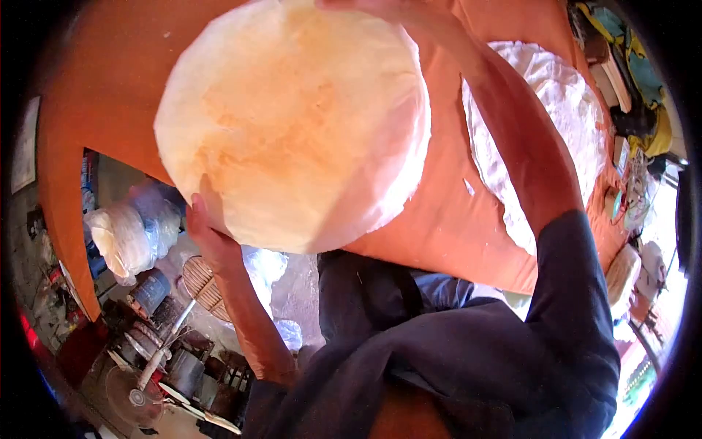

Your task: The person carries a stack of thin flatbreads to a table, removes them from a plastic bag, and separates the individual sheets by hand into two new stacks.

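Observation:
A large round, thin cream-coloured sheet (292, 124) with orange-brown patches is held up over the orange cloth-covered table (431, 227). My left hand (212, 234) grips its lower left edge, with the thumb on the near face and the other fingers partly behind it. At the top edge is my right hand (358, 6), fingers pressed on the rim and partly cut off by the frame. To the right, under my right forearm, a stack of white round sheets (548, 95) with ragged edges lies on the table. A small white scrap (469, 187) lies beside it.
Below left stand a plastic-wrapped bundle (124, 238), a blue-grey bucket (150, 290), a woven round item (203, 285) and a fan-like disc (135, 397) among clutter. Boxes and yellow cloth (660, 132) are at the right edge.

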Action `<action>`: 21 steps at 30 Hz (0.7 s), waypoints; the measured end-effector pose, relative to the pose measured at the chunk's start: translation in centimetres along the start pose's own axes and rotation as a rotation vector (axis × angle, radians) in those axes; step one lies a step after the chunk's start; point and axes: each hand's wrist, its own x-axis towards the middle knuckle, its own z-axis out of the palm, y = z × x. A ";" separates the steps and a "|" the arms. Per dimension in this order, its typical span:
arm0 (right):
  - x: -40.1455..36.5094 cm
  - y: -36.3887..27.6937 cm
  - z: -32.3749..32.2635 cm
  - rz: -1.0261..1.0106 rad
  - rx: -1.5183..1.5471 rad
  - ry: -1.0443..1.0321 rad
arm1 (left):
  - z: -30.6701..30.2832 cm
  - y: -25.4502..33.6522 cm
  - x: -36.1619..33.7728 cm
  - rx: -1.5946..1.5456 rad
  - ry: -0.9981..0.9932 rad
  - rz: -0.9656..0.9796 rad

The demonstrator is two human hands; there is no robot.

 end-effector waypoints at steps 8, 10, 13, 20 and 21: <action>-3.5 -2.4 0.9 -0.141 0.199 -0.031 | 3.4 1.8 -1.7 0.122 0.214 -0.114; -3.2 -1.2 1.7 -0.384 0.338 -0.014 | 1.6 0.8 -0.6 0.294 0.285 -0.046; -1.0 2.8 0.7 -0.555 0.194 -0.016 | -1.1 0.0 0.8 0.858 0.194 0.113; -11.3 0.2 -1.6 0.155 -0.602 0.801 | -0.7 -0.7 0.8 0.763 0.274 0.131; -16.7 -0.7 -3.2 0.189 -0.296 0.674 | -0.7 -0.6 0.8 0.740 0.267 0.114</action>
